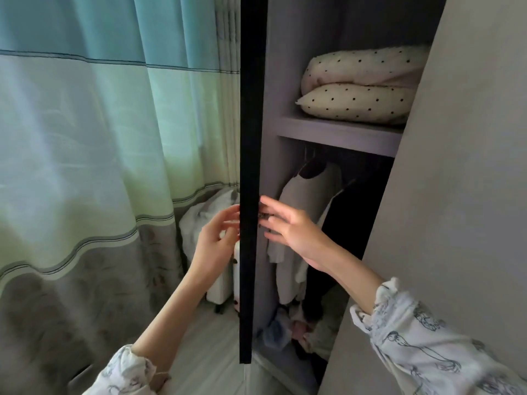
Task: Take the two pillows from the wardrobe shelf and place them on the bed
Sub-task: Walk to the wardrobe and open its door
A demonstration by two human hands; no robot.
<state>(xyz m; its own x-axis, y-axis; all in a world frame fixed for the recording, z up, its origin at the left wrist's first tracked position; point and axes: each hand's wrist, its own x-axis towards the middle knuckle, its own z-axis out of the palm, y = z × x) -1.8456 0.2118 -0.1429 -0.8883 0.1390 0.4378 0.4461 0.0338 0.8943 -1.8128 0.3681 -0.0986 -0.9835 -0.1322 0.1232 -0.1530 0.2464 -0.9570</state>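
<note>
Two cream pillows with black dots lie stacked on the wardrobe shelf (336, 129) at the upper right: the upper pillow (368, 67) rests on the lower pillow (356, 102). The dark wardrobe door (251, 138) stands edge-on in the middle of the view. My left hand (216, 240) is on the door's left side, fingers curved with their tips against its edge. On the door's right side, my right hand (288, 226) has its fingers spread and touches the inner face. Both hands are well below the pillows and hold nothing.
Clothes (308, 212) hang under the shelf, with a heap of things on the wardrobe floor (285, 329). A pale wardrobe panel (456, 223) fills the right. A green and grey curtain (99, 166) hangs at left, with a white heater (219, 289) beside the door.
</note>
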